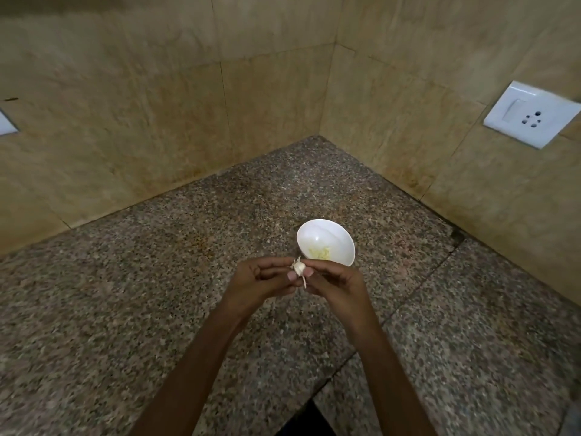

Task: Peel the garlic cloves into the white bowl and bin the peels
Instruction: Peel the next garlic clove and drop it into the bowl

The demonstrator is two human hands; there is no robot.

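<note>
**Clove up, peel coming away**

Nearest in, both forearms reach over the granite counter (125,309). The left hand (251,278) and right hand (336,281) meet, fingertips of each pinched on one garlic clove (298,268), a strip of peel (304,282) dangling below. It sits raised just short of the white bowl (333,237), a short drop away once bare, I'd say. Pale peeled cloves (319,253) lie inside the bowl. Beyond, open counter runs to the tiled corner, a wall socket (531,114) at right. No bin in view.
</note>
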